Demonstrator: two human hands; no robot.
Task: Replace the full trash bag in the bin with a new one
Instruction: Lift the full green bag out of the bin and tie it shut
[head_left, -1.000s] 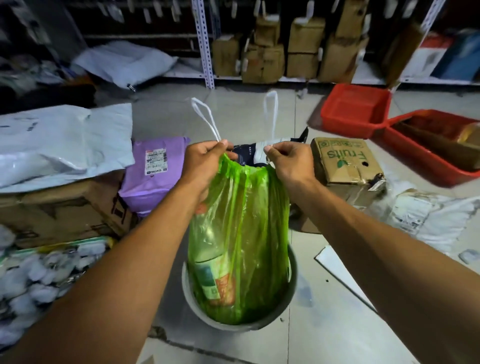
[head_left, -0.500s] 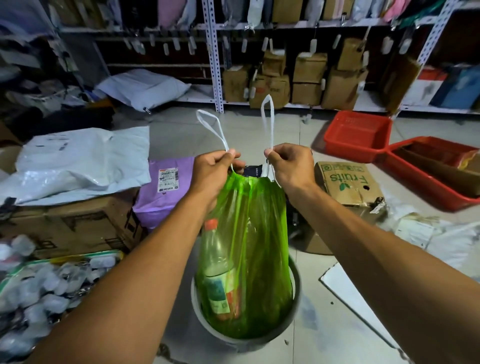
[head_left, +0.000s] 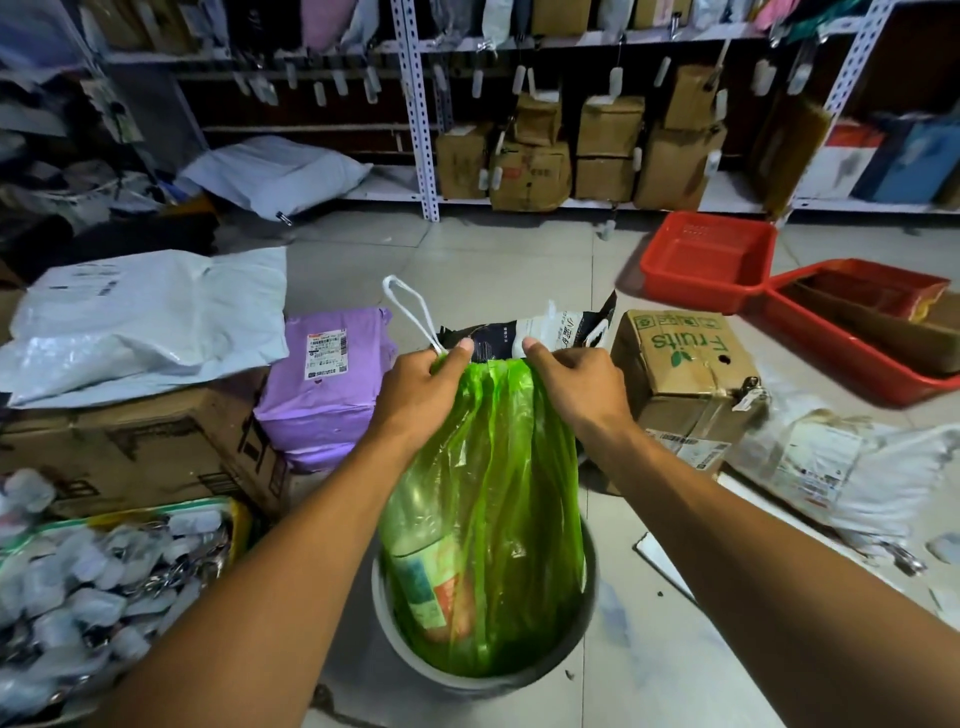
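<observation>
A full, see-through green trash bag (head_left: 498, 509) stands in a round grey bin (head_left: 524, 686) on the floor, its neck gathered above the rim. A bottle with a coloured label shows through its lower left side. My left hand (head_left: 421, 392) grips the left of the gathered neck, where a white drawstring loop (head_left: 410, 306) sticks up. My right hand (head_left: 576, 387) grips the right of the neck; its drawstring loop is hidden. The two hands are close together.
Around the bin lie a purple parcel (head_left: 324, 374), a brown carton (head_left: 130, 452) under white mailers, a "Fruits" carton (head_left: 685, 369), two red crates (head_left: 711, 260) and a box of small packets (head_left: 93, 587). Shelving with cartons runs along the back.
The right drawstring loop that stood up above my right hand is no longer visible. A dark package behind the bag's neck has come into view, and the view has shifted.
</observation>
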